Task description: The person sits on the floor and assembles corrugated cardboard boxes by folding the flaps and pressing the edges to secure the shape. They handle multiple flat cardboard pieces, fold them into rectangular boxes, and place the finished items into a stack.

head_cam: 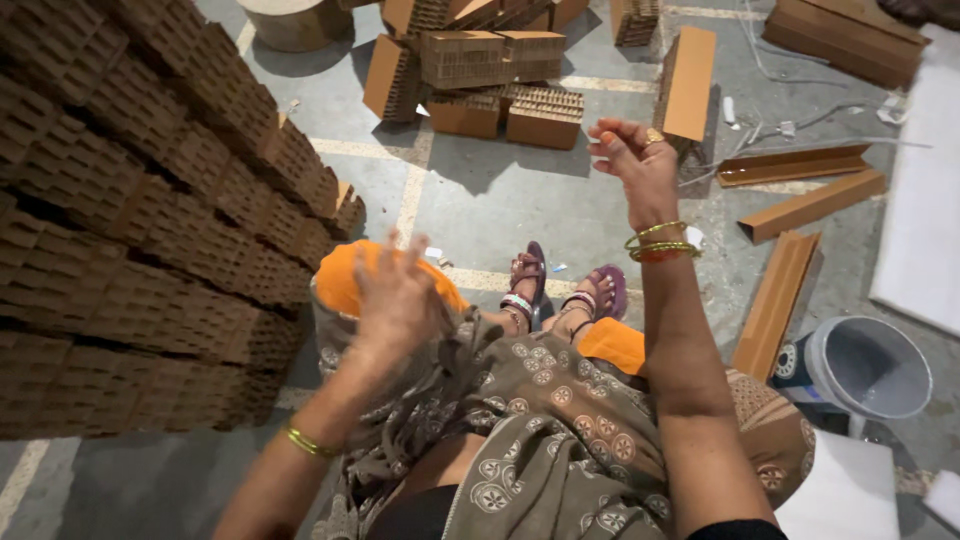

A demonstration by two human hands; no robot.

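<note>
Stacks of brown corrugated honeycomb cardboard blocks [150,220] fill the near left, piled in stepped rows beside you, probably so they stay within arm's reach where you sit. Your left hand [395,295] hovers over your orange-clad knee [340,280], just right of that pile; it is blurred, fingers spread wide, and holds nothing that I can make out. Two feet in purple sandals [565,290] rest on the grey concrete floor [480,200] ahead of you. Your right hand [635,160] is raised higher and farther out, fingers loosely curled and empty, with several bangles at the wrist. Far beyond it lies a loose heap of similar cardboard blocks [480,80], too jumbled to count. To the right, three long tan cardboard angle strips [790,165] lie flat, apparently set aside, and one grey plastic bucket [865,365] stands near right.
</note>
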